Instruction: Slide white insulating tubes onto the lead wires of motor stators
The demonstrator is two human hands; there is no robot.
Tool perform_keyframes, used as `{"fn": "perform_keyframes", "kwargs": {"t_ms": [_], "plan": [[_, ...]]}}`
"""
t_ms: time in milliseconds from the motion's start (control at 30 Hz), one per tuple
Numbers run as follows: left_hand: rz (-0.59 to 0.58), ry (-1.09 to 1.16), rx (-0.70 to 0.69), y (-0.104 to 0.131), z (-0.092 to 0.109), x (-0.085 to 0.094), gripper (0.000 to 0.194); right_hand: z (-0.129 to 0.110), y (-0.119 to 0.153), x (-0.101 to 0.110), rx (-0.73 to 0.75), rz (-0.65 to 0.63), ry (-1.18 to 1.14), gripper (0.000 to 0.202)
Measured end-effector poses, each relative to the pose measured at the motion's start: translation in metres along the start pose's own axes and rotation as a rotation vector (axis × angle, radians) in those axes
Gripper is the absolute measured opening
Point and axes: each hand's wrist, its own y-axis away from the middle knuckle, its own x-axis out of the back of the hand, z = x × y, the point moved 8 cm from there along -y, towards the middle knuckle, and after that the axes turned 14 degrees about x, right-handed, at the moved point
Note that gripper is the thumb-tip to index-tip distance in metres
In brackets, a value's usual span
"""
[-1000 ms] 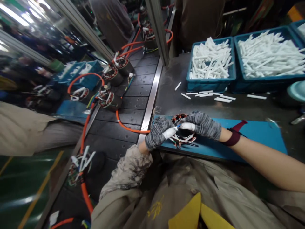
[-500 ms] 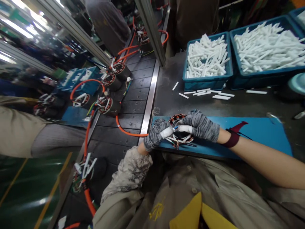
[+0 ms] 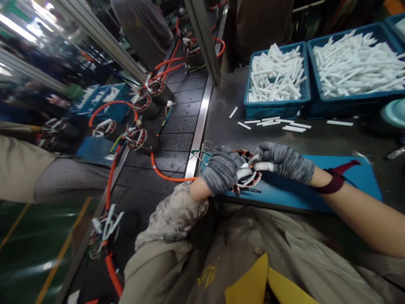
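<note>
A motor stator [image 3: 256,180] with copper windings and white sleeves lies on a blue mat [image 3: 291,190], partly covered by my hands. My left hand [image 3: 223,171], in a grey knitted glove with white fingertips, curls over its left side. Thin green wires [image 3: 198,152] stick out past the back of that hand. My right hand [image 3: 281,162], gloved alike, pinches at the stator's inner right side, its fingertips close to the left ones. A small orange bit of wire [image 3: 251,166] shows between the fingertips. Dark lead ends [image 3: 251,190] rest at the near side.
Blue bins [image 3: 276,110] of white sleeves stand at the back right, with loose sleeves [image 3: 294,128] before them. To the left runs a slatted conveyor [image 3: 177,137] carrying several stators [image 3: 139,139] and orange hoses [image 3: 110,270]. A metal post [image 3: 204,42] rises behind. Another person's arm [image 3: 69,177] reaches in at left.
My left hand has moved right and turned over the stator, and green wires now show beyond it. My right hand has shifted slightly right. The blue bit between the fingertips no longer shows.
</note>
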Motion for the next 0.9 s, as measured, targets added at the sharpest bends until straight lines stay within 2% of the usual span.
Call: {"fn": "perform_keyframes", "kwargs": {"t_ms": [67,133,233,300,333,400,467,533,600,700,767,833,900], "plan": [[-0.065,0.027,-0.072,-0.010,0.009,-0.004,0.054,0.007,0.006,0.002,-0.077,0.099,-0.136,0.047],[-0.013,0.051,-0.092,-0.007,0.009,0.000,0.052,0.011,0.016,0.005,-0.186,0.228,-0.235,0.043],[0.283,0.032,-0.050,0.027,-0.014,0.018,0.045,0.010,0.035,0.006,-0.316,0.312,-0.278,0.042],[0.488,-0.007,0.005,0.060,-0.039,0.025,0.052,0.007,0.044,-0.001,-0.351,0.239,-0.267,0.044],[0.532,-0.014,0.024,0.073,-0.052,0.022,0.057,0.006,0.047,-0.007,-0.359,0.183,-0.254,0.047],[0.498,0.003,-0.005,0.083,-0.070,0.005,0.068,0.008,0.049,-0.018,-0.363,0.090,-0.183,0.053],[0.394,0.055,-0.063,0.078,-0.076,-0.016,0.071,0.011,0.046,-0.026,-0.336,0.052,-0.067,0.059],[0.301,0.093,-0.093,0.066,-0.075,-0.033,0.064,0.014,0.040,-0.029,-0.291,0.052,0.035,0.059],[0.257,0.078,-0.069,0.056,-0.070,-0.040,0.051,0.017,0.035,-0.026,-0.252,0.059,0.089,0.056],[0.256,0.011,-0.022,0.053,-0.054,-0.034,0.038,0.029,0.034,-0.003,-0.257,0.068,0.245,0.046],[0.218,-0.024,0.049,0.050,-0.042,-0.026,0.040,0.047,0.040,0.023,-0.361,0.068,0.441,0.039],[0.094,-0.016,0.150,0.041,-0.032,-0.022,0.048,0.070,0.052,0.053,-0.543,0.063,0.646,0.038],[-0.080,0.072,0.200,0.028,-0.023,-0.020,0.052,0.091,0.064,0.074,-0.719,0.014,0.783,0.040]]}}
